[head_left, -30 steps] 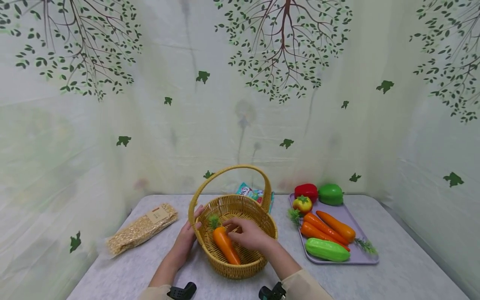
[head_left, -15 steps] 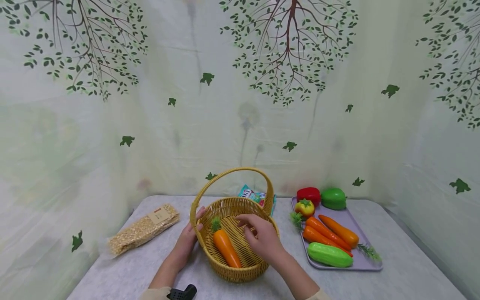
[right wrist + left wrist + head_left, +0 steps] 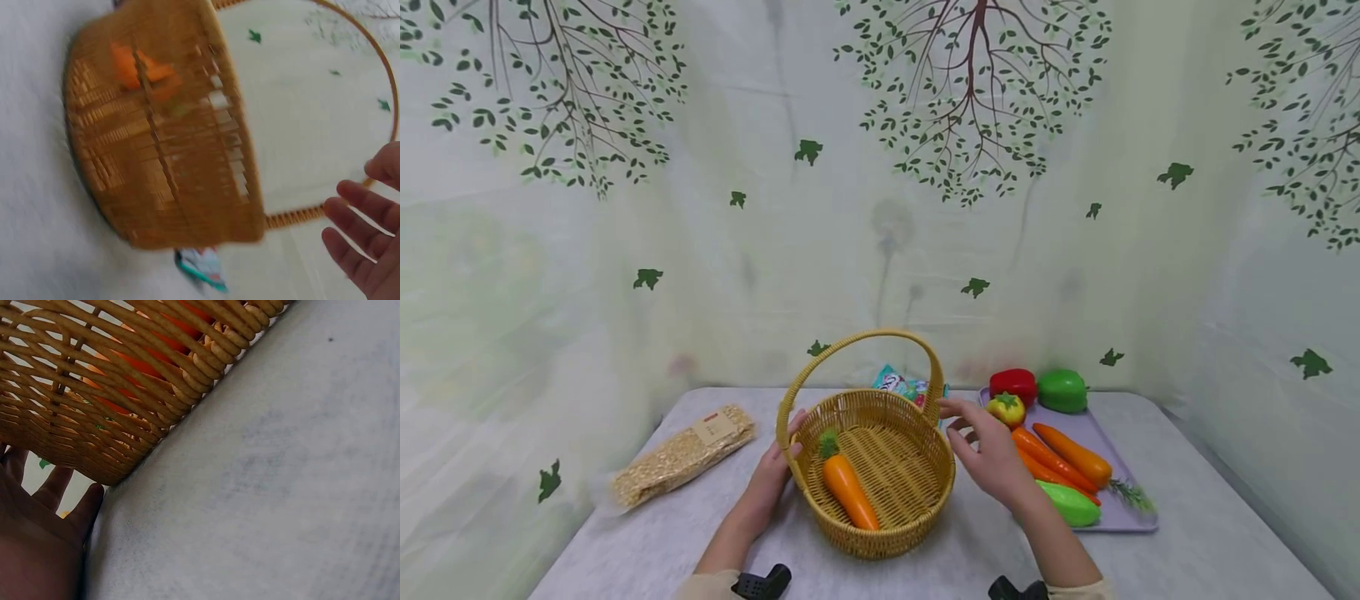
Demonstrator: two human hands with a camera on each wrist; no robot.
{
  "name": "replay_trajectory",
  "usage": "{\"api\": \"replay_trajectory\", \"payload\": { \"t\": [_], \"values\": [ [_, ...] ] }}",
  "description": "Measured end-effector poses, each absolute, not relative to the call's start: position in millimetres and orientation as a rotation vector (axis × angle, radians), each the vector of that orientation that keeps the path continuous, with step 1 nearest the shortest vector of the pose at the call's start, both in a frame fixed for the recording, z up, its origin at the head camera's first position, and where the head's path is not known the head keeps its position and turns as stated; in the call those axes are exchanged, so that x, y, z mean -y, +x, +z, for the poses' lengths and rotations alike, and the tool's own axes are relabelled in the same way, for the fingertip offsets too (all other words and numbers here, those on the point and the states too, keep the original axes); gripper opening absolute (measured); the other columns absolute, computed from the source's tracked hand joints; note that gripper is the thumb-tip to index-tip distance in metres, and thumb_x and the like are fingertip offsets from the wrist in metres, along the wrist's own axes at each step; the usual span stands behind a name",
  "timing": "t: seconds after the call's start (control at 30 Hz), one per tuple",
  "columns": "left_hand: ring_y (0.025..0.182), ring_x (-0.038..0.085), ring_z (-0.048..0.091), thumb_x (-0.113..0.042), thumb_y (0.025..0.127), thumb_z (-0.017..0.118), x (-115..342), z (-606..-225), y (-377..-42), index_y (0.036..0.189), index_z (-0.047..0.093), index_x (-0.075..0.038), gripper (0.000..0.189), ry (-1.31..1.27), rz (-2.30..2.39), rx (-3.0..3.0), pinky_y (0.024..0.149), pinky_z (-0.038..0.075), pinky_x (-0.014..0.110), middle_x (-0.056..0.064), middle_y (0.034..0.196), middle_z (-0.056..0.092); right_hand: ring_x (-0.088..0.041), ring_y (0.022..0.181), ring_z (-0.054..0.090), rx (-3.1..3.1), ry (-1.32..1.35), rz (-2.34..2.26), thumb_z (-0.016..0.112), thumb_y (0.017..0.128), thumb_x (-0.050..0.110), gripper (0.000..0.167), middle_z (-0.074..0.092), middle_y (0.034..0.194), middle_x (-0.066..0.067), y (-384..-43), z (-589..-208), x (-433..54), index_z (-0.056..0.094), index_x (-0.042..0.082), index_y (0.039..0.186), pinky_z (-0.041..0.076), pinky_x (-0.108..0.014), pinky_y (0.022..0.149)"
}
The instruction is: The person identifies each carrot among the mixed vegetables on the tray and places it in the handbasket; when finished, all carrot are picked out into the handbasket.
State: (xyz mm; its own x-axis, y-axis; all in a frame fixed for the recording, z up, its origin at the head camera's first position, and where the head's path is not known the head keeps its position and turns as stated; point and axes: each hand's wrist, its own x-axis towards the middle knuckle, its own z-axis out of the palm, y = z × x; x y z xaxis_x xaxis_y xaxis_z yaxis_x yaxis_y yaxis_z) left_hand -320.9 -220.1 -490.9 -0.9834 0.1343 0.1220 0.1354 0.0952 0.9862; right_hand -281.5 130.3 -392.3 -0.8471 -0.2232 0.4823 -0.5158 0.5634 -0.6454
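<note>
We judge the step in hand to be filling the round golden wicker basket (image 3: 868, 543); the next move probably calls for an unhurried right-hand reach toward the flat light-purple tray (image 3: 1126, 518). The glossy orange, green-topped carrot (image 3: 851, 493) lies inside the basket, between both hands, nearer the left hand (image 3: 772, 472), whose extended fingers rest against the basket's side. The right hand (image 3: 989, 454) hovers opposite, loosely spread, holding nothing (whether it brushes the basket, we cannot tell).

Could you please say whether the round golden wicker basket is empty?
Not empty: one green-topped orange carrot lies inside the wicker basket, seen from above.
</note>
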Motion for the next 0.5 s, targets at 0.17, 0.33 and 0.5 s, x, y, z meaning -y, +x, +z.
{"api": "replay_trajectory", "payload": {
  "t": [0.17, 0.33, 0.5],
  "values": [
    [0.158, 0.024, 0.000, -0.042, 0.105, 0.040, 216, -490, -319, 0.158, 0.028, -0.034, 0.055, -0.266, -2.093, 2.336, 0.122, 0.005, 0.062, -0.009, 0.168, 0.017, -0.019, 0.107, 0.065, 2.530, 0.496, 1.103, 0.061, 0.097, 0.012, 0.042, 0.066, 0.124, -0.003, -291, -394, -169, 0.056, 0.020, 0.138, 0.057, -0.037, 0.088],
    [0.158, 0.025, 0.000, -0.040, 0.106, 0.040, 215, -488, -316, 0.159, 0.027, -0.031, 0.055, -0.248, -2.072, 2.333, 0.122, 0.005, 0.062, -0.008, 0.169, 0.016, -0.033, 0.117, 0.059, 2.657, 0.382, 1.045, 0.058, 0.099, 0.014, 0.048, 0.058, 0.134, -0.014, -298, -395, -210, 0.047, 0.014, 0.146, 0.051, -0.053, 0.098],
    [0.158, 0.024, 0.003, -0.034, 0.105, 0.042, 215, -484, -317, 0.158, 0.031, -0.026, 0.054, -0.241, -2.044, 2.312, 0.123, 0.008, 0.058, -0.006, 0.168, 0.018, -0.042, 0.130, 0.049, 2.804, 0.135, 1.008, 0.055, 0.101, 0.026, 0.056, 0.049, 0.146, -0.021, -300, -398, -248, 0.036, 0.013, 0.153, 0.046, -0.062, 0.100]
  ]
}}
